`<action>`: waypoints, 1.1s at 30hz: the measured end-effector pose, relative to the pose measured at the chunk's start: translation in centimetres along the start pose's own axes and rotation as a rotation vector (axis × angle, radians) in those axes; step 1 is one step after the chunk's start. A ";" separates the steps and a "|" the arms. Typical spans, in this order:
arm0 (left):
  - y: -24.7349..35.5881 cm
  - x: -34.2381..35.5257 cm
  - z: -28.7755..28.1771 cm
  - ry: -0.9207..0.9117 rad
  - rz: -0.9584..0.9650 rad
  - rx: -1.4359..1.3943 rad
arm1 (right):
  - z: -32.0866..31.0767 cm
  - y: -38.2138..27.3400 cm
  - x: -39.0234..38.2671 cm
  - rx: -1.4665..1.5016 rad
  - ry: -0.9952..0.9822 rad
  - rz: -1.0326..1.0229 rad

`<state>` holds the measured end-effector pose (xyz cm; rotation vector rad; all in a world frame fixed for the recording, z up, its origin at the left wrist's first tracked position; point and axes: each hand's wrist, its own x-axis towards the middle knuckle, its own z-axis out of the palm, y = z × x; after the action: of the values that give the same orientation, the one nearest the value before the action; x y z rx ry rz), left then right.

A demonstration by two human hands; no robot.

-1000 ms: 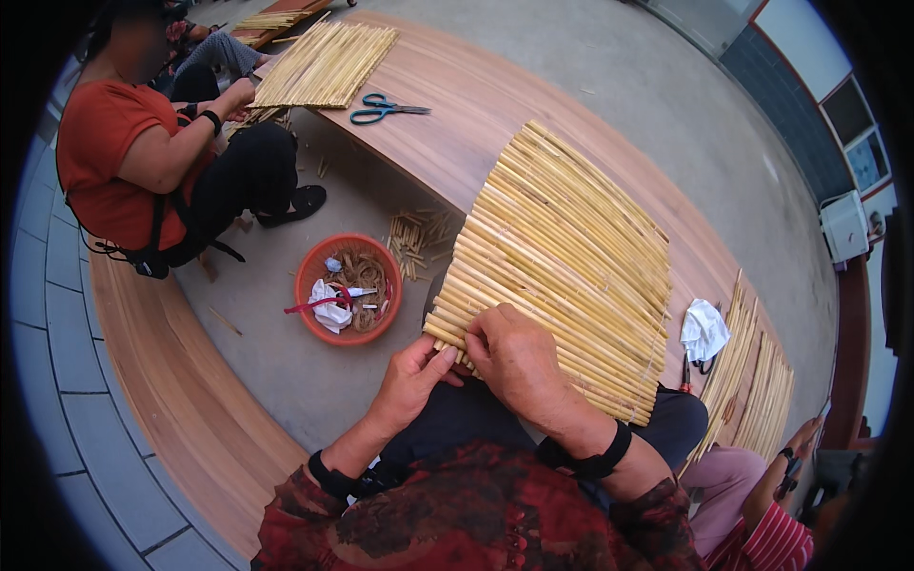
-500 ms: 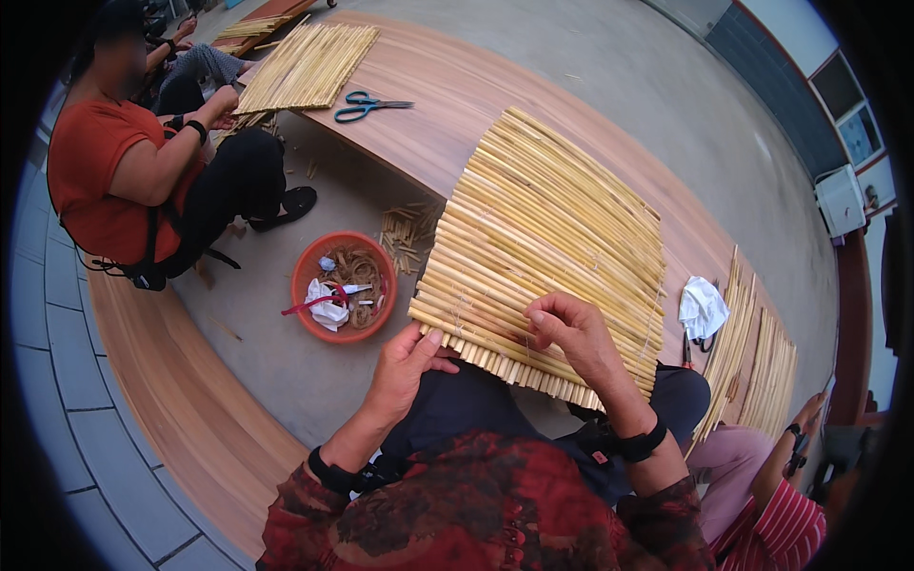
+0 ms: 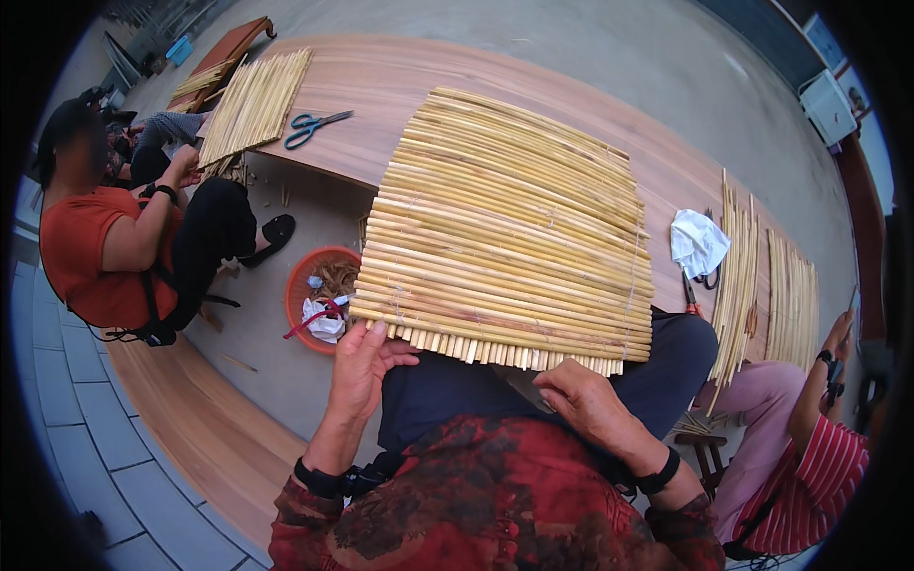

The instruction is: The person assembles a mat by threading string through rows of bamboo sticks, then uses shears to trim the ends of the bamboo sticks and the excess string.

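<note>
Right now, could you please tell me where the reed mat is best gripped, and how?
Probably pinch the reed mat by its near right corner, from the lap side: its near edge overhangs the lap, and the left hand holds the near left corner.

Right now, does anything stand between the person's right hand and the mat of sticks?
Nothing visible does: the right hand is at the near edge of the mat of sticks, though contact there is unclear. The left hand holds the near left corner, off to the side.

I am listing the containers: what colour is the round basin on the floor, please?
The basin is orange-red; it shows in the head view.
</note>
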<state>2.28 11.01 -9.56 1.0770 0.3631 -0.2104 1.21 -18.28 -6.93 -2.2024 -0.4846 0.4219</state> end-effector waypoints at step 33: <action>-1.8 2.0 -0.7 0.136 0.132 -0.017 | -0.1 7.6 -8.9 0.281 0.351 0.221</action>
<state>3.36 10.83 -12.12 1.0966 0.4133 -0.0167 -4.96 -27.01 -11.66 -2.0024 0.0093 0.1953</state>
